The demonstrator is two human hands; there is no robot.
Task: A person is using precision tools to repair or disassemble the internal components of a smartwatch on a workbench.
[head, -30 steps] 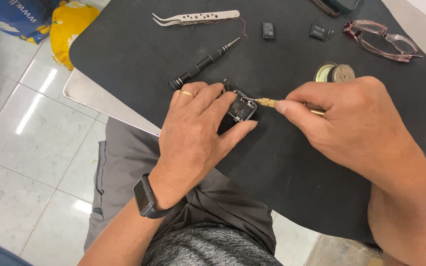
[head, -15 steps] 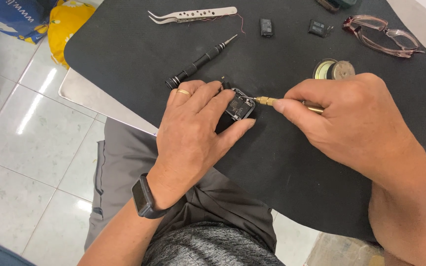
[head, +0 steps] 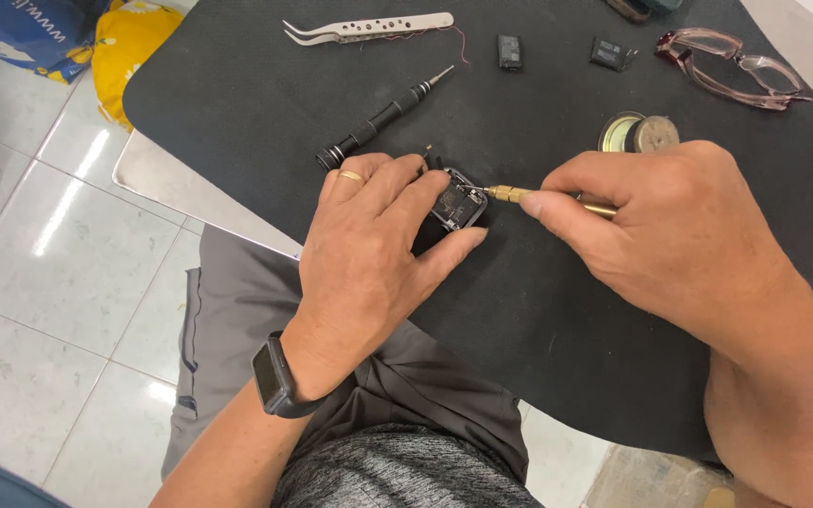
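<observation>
Black opened square device (head: 459,202) pinched in left hand (head: 378,249), brass-tipped tool (head: 519,196) in right hand (head: 670,235).

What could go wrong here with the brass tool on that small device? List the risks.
1. The brass-tipped tool in the right hand touches the small open device; a slip could scratch its exposed insides.
2. The left hand pins the device with fingertips only, so it might shift on the black mat.
3. The left fingers sit near the tip and could get jabbed.
</observation>
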